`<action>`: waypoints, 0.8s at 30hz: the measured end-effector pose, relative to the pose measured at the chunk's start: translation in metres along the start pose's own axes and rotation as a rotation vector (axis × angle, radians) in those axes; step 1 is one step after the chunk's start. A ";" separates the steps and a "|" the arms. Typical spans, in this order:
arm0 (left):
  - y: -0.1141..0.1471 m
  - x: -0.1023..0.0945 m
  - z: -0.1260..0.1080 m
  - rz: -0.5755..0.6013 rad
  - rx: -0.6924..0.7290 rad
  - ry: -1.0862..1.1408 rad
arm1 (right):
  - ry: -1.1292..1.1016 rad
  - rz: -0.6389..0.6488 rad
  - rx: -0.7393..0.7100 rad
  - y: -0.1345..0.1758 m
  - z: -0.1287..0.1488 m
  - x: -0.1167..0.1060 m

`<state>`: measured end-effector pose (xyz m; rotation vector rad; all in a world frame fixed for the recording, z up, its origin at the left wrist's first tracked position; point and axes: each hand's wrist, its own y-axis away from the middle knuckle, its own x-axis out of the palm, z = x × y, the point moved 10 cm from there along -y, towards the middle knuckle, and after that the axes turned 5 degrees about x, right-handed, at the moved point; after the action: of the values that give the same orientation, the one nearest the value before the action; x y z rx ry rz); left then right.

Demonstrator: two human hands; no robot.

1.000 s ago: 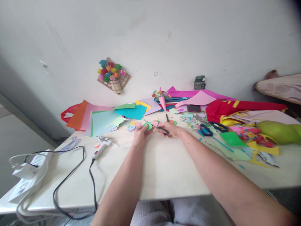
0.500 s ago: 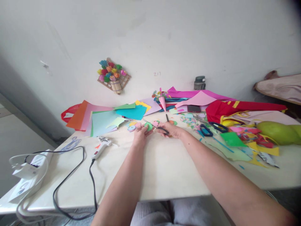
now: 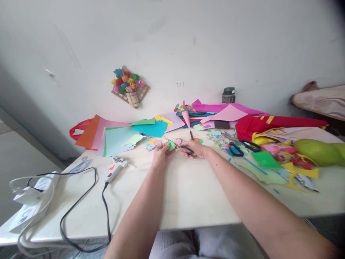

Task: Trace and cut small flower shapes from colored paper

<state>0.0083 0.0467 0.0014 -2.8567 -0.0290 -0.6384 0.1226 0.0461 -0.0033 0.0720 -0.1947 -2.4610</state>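
Observation:
Pinched in my left hand is a small green paper piece, roughly round. My right hand grips a pair of scissors with dark handles, fingers in the loops. The blades point left and reach the edge of the green paper; whether they are closed on it is too small to tell. Just beyond my hands lie small cut paper shapes, among them a pale blue disc and an orange piece. A black pen lies above my right hand.
At left are a glue gun with a looping black cord and a power strip. Coloured paper sheets lie at the back left. On the right are blue-handled scissors, paper scraps, a red cloth and a green fruit.
Almost nothing differs. Both hands keep their places with the green paper and the scissors; the view has shifted very slightly.

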 end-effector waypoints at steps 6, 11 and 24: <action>0.000 -0.001 0.000 -0.010 -0.003 0.001 | -0.024 0.001 0.004 0.002 0.003 0.002; 0.001 0.000 -0.001 -0.011 0.000 0.006 | -0.050 0.011 -0.006 0.003 0.006 0.004; 0.000 0.000 0.002 -0.007 -0.020 0.007 | -0.030 0.002 -0.011 0.003 0.007 0.005</action>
<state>0.0088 0.0474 -0.0006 -2.8745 -0.0322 -0.6530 0.1196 0.0412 0.0041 0.0308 -0.1940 -2.4620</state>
